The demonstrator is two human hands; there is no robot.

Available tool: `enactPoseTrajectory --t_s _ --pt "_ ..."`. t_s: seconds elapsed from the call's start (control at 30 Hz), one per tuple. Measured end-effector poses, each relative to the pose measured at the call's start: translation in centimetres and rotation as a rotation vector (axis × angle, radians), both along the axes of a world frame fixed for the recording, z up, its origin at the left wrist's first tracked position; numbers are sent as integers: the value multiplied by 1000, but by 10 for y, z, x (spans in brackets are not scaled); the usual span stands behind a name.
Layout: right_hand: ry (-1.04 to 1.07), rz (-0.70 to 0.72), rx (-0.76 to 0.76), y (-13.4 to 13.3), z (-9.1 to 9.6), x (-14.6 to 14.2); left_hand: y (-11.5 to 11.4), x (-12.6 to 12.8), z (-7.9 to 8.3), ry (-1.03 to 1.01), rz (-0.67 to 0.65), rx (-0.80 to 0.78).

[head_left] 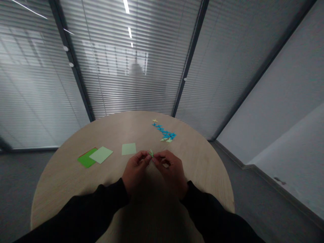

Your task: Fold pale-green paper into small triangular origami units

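Green paper (151, 153) between left hand (136, 170), right hand (168, 170)

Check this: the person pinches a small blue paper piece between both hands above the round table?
The head view shows the small paper piece is pale green, not blue. The left hand and right hand do pinch it above the round table.

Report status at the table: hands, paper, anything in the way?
Left hand and right hand pinching small folded pale green paper. Loose pale green sheet ahead of left hand, not touching. Blue folded paper pieces farther off.
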State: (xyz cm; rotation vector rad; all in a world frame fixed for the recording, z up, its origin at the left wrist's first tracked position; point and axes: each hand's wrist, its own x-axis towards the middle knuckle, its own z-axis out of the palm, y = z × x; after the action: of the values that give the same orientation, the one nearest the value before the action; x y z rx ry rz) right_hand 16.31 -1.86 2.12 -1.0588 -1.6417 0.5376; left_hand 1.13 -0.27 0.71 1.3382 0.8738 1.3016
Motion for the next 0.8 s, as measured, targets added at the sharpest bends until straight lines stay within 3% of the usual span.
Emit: enactPoseTrajectory --t_s 0.27,0.43,0.63,0.8 --pt "204 148 -246 4 -3 1 2 -3 -5 76 -37 7" --pt "228 242 -325 5 -1 4 2 -5 -4 50 -88 20" --pt "204 283 -276 2 -2 5 1 -6 -1 36 -124 14" --pt "-11 104 -55 -2 1 5 0 -5 0 60 -103 16"
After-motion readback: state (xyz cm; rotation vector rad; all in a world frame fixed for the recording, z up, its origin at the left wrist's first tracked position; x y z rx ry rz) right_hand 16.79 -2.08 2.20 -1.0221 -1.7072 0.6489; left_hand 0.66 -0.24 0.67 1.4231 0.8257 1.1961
